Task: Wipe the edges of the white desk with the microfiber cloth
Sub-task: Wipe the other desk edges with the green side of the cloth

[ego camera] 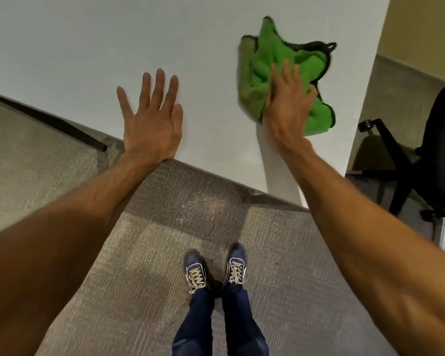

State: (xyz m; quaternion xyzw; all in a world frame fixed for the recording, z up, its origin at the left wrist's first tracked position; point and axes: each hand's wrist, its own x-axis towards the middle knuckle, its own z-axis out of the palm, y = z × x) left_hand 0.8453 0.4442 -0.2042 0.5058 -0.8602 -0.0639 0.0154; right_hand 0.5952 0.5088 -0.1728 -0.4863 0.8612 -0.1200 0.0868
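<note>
The white desk (88, 47) fills the upper part of the head view; its near edge runs diagonally from left down to the right corner. A crumpled green microfiber cloth (272, 55) with dark trim lies near the desk's right side. My right hand (287, 98) presses flat on the cloth's near part, fingers spread over it. My left hand (152, 114) rests flat on the bare desktop close to the near edge, fingers apart, holding nothing.
A black office chair (427, 155) with a wheeled base stands to the right of the desk. Grey carpet (113, 253) lies below, with my two feet in blue sneakers (216, 271). A dark desk support bar (62, 127) shows under the left part.
</note>
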